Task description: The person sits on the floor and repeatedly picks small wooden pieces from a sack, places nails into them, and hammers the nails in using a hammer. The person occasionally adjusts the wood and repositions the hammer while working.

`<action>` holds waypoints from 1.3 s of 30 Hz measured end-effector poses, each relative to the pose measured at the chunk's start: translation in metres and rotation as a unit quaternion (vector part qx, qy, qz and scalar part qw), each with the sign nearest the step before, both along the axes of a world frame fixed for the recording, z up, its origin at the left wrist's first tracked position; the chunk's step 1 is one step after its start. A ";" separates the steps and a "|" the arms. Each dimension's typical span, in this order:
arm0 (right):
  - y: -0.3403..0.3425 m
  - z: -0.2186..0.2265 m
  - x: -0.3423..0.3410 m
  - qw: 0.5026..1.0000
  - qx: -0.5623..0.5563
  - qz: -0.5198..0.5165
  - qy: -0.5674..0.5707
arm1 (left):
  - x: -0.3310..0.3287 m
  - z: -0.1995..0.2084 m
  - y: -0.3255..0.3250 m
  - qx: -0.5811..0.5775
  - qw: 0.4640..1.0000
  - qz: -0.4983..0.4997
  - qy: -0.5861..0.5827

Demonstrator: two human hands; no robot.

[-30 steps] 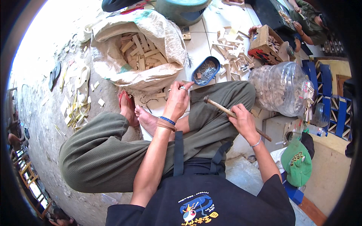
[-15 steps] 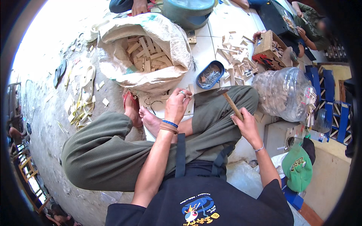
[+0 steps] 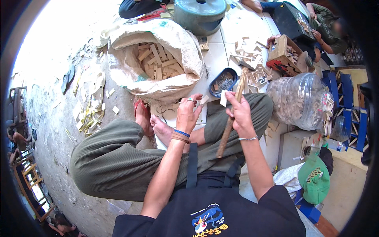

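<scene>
My right hand (image 3: pixel 241 112) is closed on the wooden handle of a hammer (image 3: pixel 225 138), its dark head pointing away from me. A small flat pale wooden piece (image 3: pixel 224 98) is also pinched at that hand's thumb and fingertips. My left hand (image 3: pixel 187 114) is curled above the floor by my bare foot, thumb and finger at another small wooden piece (image 3: pixel 204 99); its grip is partly hidden. Just beyond my hands a blue oval tub (image 3: pixel 212 93) contains thin metal nails. Left of it stands a white woven sack (image 3: pixel 118 43) full of wooden pieces.
Loose wooden strips (image 3: pixel 252 51) lie across the white tiles. On the right are a wooden box (image 3: pixel 278 59), a big clear plastic jug (image 3: pixel 294 100) and a green cap (image 3: pixel 314 177). A green-grey plastic container (image 3: pixel 199 19) stands beyond. Another person (image 3: pixel 329 31) works at the far right.
My right hand has moved left with the hammer, turning it more upright, and a pale wooden piece now shows in its fingers. My left hand has shifted slightly, its fingers a little farther apart.
</scene>
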State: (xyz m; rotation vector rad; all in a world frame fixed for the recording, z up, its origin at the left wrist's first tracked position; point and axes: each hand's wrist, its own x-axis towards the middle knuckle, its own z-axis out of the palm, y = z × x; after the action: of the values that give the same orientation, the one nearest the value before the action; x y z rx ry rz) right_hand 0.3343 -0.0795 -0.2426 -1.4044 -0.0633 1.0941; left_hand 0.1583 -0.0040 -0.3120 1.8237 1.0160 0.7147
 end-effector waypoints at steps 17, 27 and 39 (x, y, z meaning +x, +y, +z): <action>0.007 -0.068 -0.049 0.987 -0.009 -0.135 0.089 | 0.007 -0.012 -0.015 -0.096 0.995 0.011 -0.027; -0.001 -0.073 -0.053 0.990 0.004 -0.127 0.061 | 0.007 -0.012 -0.020 0.002 0.999 0.012 -0.038; 0.001 -0.074 -0.056 0.990 0.008 -0.133 0.051 | 0.007 -0.009 -0.027 -0.040 0.996 0.021 -0.073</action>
State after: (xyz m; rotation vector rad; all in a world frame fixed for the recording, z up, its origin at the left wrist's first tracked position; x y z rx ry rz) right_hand 0.2783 -0.0780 -0.3169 -1.2980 0.1846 0.9387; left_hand 0.1649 -0.0306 -0.3214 1.6605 0.9755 0.8106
